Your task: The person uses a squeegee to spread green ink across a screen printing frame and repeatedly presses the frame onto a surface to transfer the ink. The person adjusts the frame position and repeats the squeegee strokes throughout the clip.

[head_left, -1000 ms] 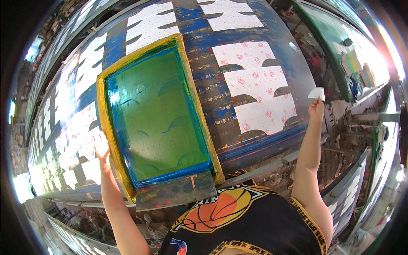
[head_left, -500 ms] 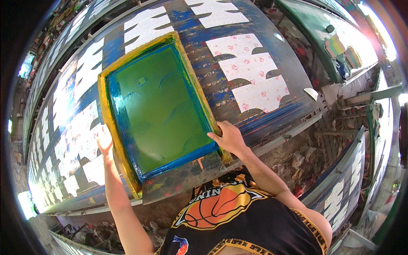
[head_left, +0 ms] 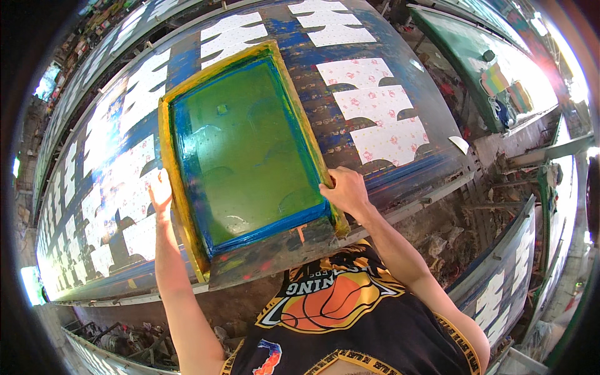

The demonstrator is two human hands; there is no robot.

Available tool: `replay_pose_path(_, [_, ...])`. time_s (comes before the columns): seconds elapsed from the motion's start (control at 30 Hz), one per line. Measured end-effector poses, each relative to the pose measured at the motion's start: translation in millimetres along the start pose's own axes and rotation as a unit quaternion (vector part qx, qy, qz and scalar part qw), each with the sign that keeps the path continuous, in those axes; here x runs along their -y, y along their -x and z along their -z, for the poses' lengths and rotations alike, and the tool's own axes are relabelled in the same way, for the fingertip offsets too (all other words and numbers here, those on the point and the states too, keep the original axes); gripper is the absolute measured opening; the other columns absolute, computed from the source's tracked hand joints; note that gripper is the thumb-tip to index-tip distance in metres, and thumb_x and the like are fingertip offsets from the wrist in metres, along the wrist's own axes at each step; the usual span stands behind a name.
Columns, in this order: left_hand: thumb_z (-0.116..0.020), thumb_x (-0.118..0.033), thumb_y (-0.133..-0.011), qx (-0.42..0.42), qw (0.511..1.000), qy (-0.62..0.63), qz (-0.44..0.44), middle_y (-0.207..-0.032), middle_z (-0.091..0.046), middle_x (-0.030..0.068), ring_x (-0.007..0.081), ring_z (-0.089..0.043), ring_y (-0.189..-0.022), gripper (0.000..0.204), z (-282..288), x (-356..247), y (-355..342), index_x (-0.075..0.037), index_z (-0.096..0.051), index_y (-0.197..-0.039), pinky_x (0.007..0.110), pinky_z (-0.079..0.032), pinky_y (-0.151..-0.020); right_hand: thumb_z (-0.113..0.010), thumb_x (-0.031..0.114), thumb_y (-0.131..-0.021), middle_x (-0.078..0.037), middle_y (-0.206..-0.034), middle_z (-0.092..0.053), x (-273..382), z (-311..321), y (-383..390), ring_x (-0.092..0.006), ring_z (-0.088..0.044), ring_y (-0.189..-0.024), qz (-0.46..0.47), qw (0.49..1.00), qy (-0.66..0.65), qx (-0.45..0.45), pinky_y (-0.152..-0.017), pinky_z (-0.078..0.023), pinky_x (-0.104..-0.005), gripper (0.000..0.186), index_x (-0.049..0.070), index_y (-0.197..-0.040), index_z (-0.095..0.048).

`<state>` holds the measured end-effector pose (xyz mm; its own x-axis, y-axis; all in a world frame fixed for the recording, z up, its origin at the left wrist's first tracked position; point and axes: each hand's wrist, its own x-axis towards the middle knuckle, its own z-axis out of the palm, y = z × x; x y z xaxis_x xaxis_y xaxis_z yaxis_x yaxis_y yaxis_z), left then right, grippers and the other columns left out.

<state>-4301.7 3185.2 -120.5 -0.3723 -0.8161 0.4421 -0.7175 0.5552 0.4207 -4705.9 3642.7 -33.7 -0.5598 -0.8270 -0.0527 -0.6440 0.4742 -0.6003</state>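
A screen-printing frame (head_left: 250,150) lies tilted across the long table, with a green mesh, blue inner edges and a yellow-stained rim. My right hand (head_left: 347,190) is closed around its right rim close to the near corner, thumb on the inner side. My left hand (head_left: 160,194) is at the outside of the left rim, fingers apart and pointing away from me; whether it touches the rim is hard to tell. White fabric pieces with pink printed motifs (head_left: 381,112) lie to the right of the frame, with curved cut-outs along their sides.
The dark, paint-stained table (head_left: 306,81) carries more white pieces (head_left: 147,84) on its left and far parts. A green-edged table (head_left: 462,56) with a striped bundle stands at the far right. Another table with white pieces (head_left: 500,287) is at lower right, past a rubble-strewn gap (head_left: 437,231).
My left hand has slid a little farther up along the frame's left side. The view has shifted slightly; the frame stays in place among the fabric pieces, and my right hand keeps its grip.
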Motion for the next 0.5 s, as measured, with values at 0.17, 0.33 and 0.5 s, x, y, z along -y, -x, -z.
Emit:
replay_pose_path(0.17, [-0.060, -0.028, -0.109, 0.077, 0.994, 0.058, 0.058, -0.076, -0.064, 0.0094, 0.0185, -0.056, -0.072, 0.030, 12.1, -11.2, -11.4, 0.000, -0.070, -0.105, 0.039, -0.047, -0.068, -0.082, 0.031, -0.082, -0.019, -0.088, -0.068, -7.4, 22.6, -3.7, -0.0413, -0.069, -0.082, 0.018, 1.000, 0.003, -0.007, -0.076, -0.056, -0.0523, 0.034, 0.000, -0.084, -0.068])
replay_pose_path(0.33, [-0.060, -0.030, -0.110, 0.119, 0.970, 0.162, 0.137, -0.082, -0.067, 0.0114, 0.0203, -0.064, -0.077, 0.030, 10.6, -101.3, -7.6, -0.002, -0.068, -0.117, 0.040, -0.052, -0.071, -0.081, 0.029, -0.080, -0.018, -0.082, -0.068, -71.2, 79.8, -17.4, -0.0412, -0.068, -0.079, 0.001, 0.998, -0.037, -0.047, -0.073, -0.052, -0.0511, 0.030, 0.002, -0.086, -0.069])
replay_pose_path(0.5, [-0.059, -0.033, -0.110, 0.070, 0.993, 0.095, 0.020, -0.094, -0.075, 0.0182, 0.0276, -0.072, -0.086, 0.033, -42.9, -247.9, -14.1, -0.003, -0.068, -0.122, 0.043, -0.056, -0.079, -0.082, 0.027, -0.080, -0.019, -0.084, -0.068, -168.5, 150.1, -35.4, -0.0394, -0.068, -0.079, -0.031, 0.998, -0.023, -0.047, -0.073, -0.052, -0.0484, 0.032, 0.000, -0.091, -0.071])
